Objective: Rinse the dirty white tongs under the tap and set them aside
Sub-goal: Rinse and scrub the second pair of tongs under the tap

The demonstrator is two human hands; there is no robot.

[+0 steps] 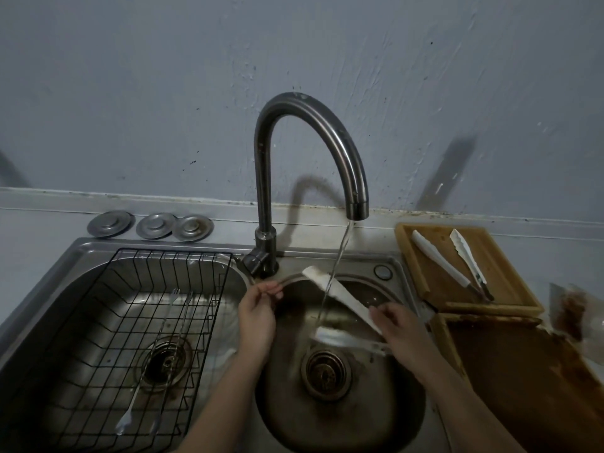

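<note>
My right hand (397,331) grips the tongs (340,295) at their hinge end, fingers closed round it, over the small basin (402,416) at about five o'clock from the tap (313,125). The tongs gape: one white arm slants up to ten o'clock through the stream (340,253), the other lies low and blurred. My left hand (256,313), at nine o'clock from them, pinches finger to thumb; I cannot tell whether it holds anything.
</note>
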